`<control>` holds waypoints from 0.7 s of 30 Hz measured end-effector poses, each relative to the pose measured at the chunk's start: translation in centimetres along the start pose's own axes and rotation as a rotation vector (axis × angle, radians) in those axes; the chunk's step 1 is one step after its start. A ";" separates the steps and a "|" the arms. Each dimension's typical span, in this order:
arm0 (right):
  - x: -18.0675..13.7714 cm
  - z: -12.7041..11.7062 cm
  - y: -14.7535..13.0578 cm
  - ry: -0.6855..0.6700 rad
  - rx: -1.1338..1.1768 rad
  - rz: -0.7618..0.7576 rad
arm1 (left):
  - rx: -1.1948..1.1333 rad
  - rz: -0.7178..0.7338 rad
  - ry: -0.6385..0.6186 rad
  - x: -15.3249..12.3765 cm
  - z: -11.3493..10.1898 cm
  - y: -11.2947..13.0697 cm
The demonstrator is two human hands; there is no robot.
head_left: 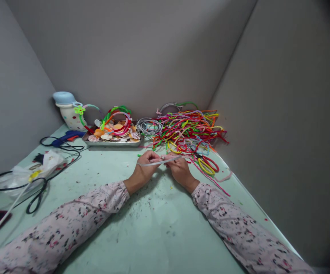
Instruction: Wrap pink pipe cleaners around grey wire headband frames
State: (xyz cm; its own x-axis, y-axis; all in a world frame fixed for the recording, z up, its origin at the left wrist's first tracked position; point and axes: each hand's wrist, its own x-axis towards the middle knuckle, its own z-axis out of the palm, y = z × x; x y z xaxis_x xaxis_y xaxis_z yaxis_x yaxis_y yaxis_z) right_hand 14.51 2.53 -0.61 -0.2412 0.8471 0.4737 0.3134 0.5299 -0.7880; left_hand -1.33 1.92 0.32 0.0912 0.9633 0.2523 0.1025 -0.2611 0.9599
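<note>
My left hand (147,167) and my right hand (180,170) meet over the middle of the table, fingers closed in pinches. Between them runs a thin, pale, slightly curved strip (165,161), held near its middle; its exact kind is unclear. A bit of pink shows at the fingertips, too small to make out. Beyond my right hand lies a heap of colourful pipe cleaners (187,127), some strands trailing toward me. Scissors (206,166) with red and yellow handles rest just right of that hand.
A metal tray (113,144) holds seashells and pipe-cleaner-wrapped hoops. Coiled grey hoops (149,126) lie beside it. At the left stand a spotted bottle (70,114), a blue tool (64,139), black cables (40,196) and a plastic bag (24,175). Walls enclose the table.
</note>
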 end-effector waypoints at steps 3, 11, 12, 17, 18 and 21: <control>-0.1 -0.1 -0.1 -0.004 -0.017 -0.004 | -0.042 -0.036 -0.011 0.1 0.0 -0.2; -0.1 -0.2 -0.3 0.006 -0.056 -0.004 | -0.089 -0.113 0.005 -0.1 0.3 0.4; -0.1 -0.2 -0.2 0.011 -0.066 0.017 | -0.077 -0.111 0.003 -0.1 0.3 0.6; -0.2 -0.1 0.0 0.048 -0.076 0.089 | -0.010 -0.101 0.015 -0.2 0.3 1.2; -0.2 -0.1 -0.1 0.047 -0.073 0.091 | -0.004 -0.099 0.014 -0.2 0.3 1.3; -0.2 -0.1 -0.3 0.046 -0.066 0.082 | -0.002 -0.097 0.011 -0.2 0.2 1.3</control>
State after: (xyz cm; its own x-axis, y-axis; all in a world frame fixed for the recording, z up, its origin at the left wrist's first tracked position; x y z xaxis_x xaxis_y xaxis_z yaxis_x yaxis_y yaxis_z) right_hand 14.54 2.18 -0.47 -0.1700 0.8881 0.4271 0.3910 0.4586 -0.7980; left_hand -1.02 1.41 1.49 0.0700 0.9848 0.1591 0.1086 -0.1661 0.9801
